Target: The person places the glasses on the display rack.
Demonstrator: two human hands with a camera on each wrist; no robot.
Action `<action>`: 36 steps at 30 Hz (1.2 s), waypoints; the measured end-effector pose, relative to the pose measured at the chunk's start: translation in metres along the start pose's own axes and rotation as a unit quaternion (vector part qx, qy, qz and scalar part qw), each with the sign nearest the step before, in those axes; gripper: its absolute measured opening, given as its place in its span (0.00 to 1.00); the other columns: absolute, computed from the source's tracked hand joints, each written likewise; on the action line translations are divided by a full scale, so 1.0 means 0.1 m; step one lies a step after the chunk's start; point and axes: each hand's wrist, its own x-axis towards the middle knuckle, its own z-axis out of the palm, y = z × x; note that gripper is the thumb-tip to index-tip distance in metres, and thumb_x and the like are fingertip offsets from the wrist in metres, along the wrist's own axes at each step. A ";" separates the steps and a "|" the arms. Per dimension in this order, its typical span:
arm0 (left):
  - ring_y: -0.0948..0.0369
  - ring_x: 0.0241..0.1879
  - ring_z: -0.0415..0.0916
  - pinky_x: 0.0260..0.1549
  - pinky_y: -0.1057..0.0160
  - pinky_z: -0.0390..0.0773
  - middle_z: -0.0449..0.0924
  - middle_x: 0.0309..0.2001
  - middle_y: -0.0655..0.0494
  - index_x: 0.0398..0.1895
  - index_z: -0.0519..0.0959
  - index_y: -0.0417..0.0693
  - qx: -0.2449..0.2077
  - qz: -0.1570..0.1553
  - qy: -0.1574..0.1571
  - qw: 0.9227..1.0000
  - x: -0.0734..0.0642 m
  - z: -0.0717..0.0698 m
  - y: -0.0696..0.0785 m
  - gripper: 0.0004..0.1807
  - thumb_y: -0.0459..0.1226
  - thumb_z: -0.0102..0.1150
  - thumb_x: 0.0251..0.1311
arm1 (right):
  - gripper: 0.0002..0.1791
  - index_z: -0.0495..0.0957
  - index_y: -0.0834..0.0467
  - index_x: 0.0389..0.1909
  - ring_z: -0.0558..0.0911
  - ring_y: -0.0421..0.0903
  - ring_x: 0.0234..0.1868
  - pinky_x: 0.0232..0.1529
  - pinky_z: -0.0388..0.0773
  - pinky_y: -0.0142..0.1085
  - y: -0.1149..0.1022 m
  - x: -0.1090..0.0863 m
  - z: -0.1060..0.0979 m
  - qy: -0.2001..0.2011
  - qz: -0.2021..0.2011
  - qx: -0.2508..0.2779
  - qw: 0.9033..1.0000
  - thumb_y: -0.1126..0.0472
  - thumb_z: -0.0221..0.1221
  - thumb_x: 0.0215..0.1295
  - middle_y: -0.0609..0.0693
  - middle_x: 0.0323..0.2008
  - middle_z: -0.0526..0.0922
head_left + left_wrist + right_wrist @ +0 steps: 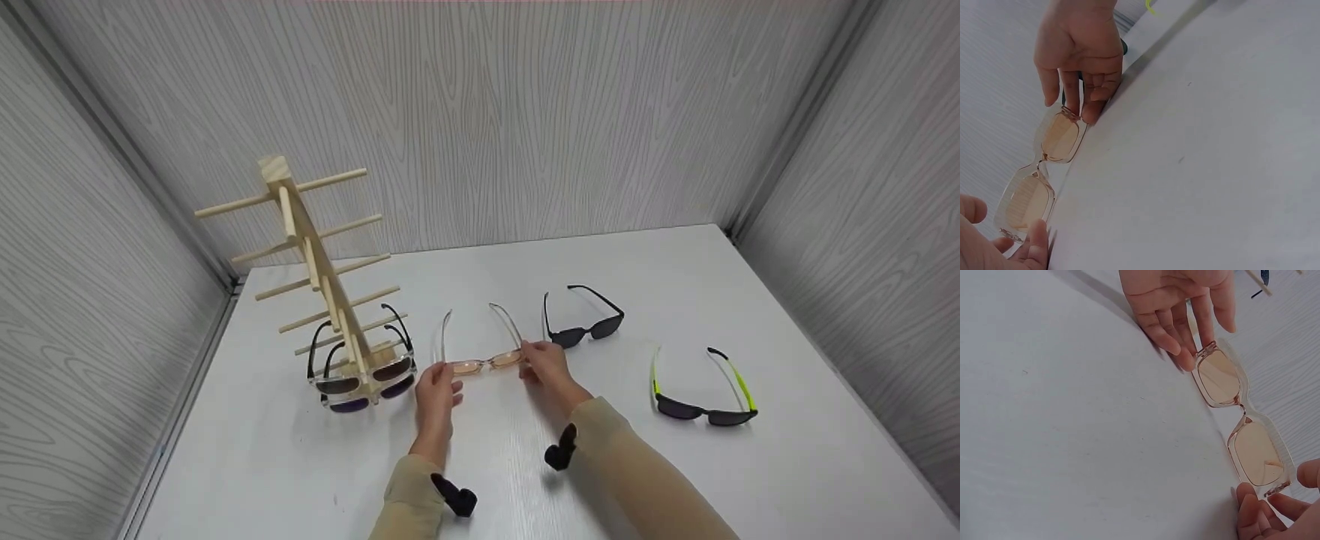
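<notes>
Between my two hands is a pair of sunglasses (489,363) with a clear frame and orange-tinted lenses, its temples unfolded and pointing away. My left hand (435,399) holds its left end near the hinge, and my right hand (551,369) holds the right end. In the left wrist view the orange lenses (1060,136) face the camera, close above the table. The right wrist view shows the same sunglasses (1220,377) with fingers at both hinges. Just beyond my right hand lie black sunglasses (591,331), temples open.
A wooden display rack (322,262) with several pegs stands on the left. Two pairs of sunglasses (365,380) hang on its lowest part. Black sunglasses with yellow-green temples (705,412) lie on the white table (810,465) at right. Grained panels (480,120) enclose the back and sides.
</notes>
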 end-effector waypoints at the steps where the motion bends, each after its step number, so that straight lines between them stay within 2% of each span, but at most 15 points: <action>1: 0.50 0.38 0.77 0.31 0.60 0.79 0.74 0.49 0.39 0.55 0.70 0.35 0.002 -0.001 0.004 1.000 0.00 0.00 0.00 0.19 0.39 0.50 0.66 | 0.19 0.76 0.67 0.46 0.77 0.43 0.20 0.21 0.71 0.32 0.01 0.00 0.00 -0.004 0.004 0.001 1.000 0.55 0.53 0.67 0.58 0.36 0.79; 9: 0.54 0.34 0.74 0.26 0.63 0.76 0.75 0.44 0.43 0.52 0.73 0.38 0.012 0.010 0.019 1.000 0.01 0.01 -0.01 0.17 0.38 0.52 0.64 | 0.20 0.76 0.67 0.44 0.76 0.43 0.19 0.20 0.71 0.32 0.03 0.01 -0.01 -0.013 0.022 0.010 1.000 0.52 0.55 0.66 0.58 0.30 0.80; 19: 0.52 0.39 0.75 0.32 0.59 0.77 0.75 0.47 0.44 0.55 0.72 0.39 0.020 0.001 0.021 1.000 -0.02 0.02 0.02 0.18 0.39 0.51 0.65 | 0.20 0.76 0.65 0.44 0.78 0.46 0.24 0.24 0.73 0.34 0.06 -0.06 -0.05 -0.008 0.018 0.022 1.000 0.51 0.57 0.64 0.56 0.32 0.80; 26: 0.50 0.41 0.76 0.31 0.64 0.76 0.75 0.47 0.43 0.54 0.73 0.38 0.034 0.035 0.032 0.998 -0.09 0.03 0.02 0.19 0.40 0.50 0.66 | 0.20 0.74 0.66 0.45 0.78 0.46 0.20 0.20 0.74 0.34 0.06 -0.14 -0.07 -0.012 0.011 0.080 0.997 0.52 0.59 0.62 0.57 0.29 0.78; 36: 0.51 0.38 0.77 0.33 0.59 0.77 0.72 0.47 0.44 0.53 0.73 0.38 0.015 0.037 0.034 0.999 -0.17 0.03 0.03 0.18 0.40 0.53 0.65 | 0.21 0.74 0.64 0.47 0.79 0.48 0.27 0.28 0.77 0.37 0.06 -0.26 -0.12 -0.007 0.008 0.089 0.996 0.52 0.60 0.62 0.57 0.37 0.77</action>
